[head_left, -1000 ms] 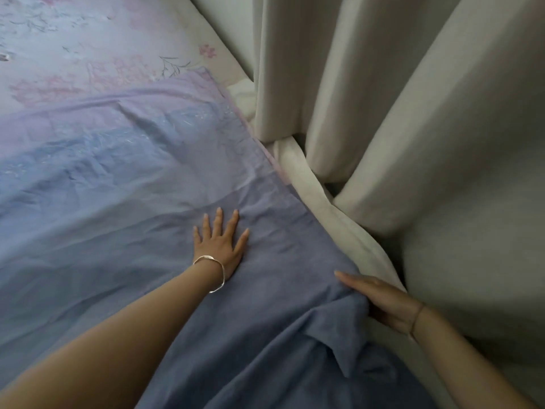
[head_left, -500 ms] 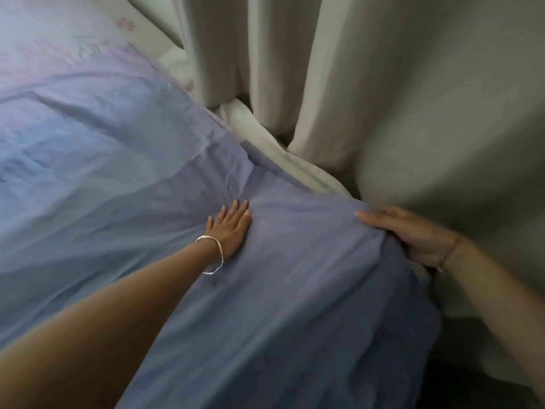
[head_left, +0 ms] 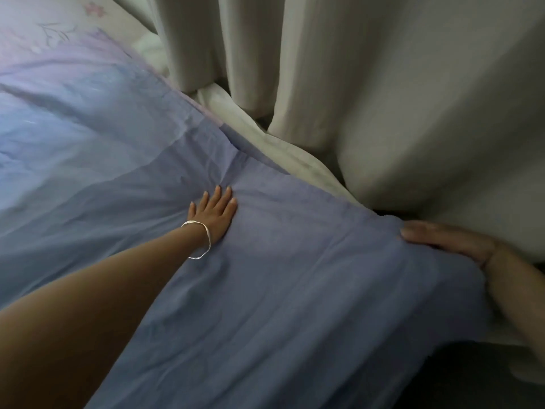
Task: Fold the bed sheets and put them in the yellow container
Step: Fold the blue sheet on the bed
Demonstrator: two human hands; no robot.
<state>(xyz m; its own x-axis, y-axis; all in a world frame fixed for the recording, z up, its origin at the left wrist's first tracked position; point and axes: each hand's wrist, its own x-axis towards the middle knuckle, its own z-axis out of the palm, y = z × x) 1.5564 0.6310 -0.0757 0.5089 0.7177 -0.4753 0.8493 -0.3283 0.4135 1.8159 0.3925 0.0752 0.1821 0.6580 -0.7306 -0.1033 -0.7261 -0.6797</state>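
Note:
A blue-lavender bed sheet (head_left: 295, 290) lies spread over the bed and fills most of the view. My left hand (head_left: 215, 212), with a silver bangle on the wrist, rests flat on the sheet's middle with its fingers apart and holds nothing. My right hand (head_left: 448, 242) is at the sheet's right edge next to the curtain, with its fingers lying over the edge and closed on the cloth. That edge is drawn taut toward the right. The yellow container is not in view.
Pale grey curtains (head_left: 383, 84) hang in thick folds along the bed's right side. A white strip of bedding (head_left: 283, 152) shows between sheet and curtain. A floral bedcover (head_left: 59, 31) lies at the far left. Dark floor (head_left: 472, 379) shows at the lower right.
My right hand has drawn the sheet's edge outward to the right, flattening the folded-over flap. My left hand stayed pressed on the sheet. The view has turned right.

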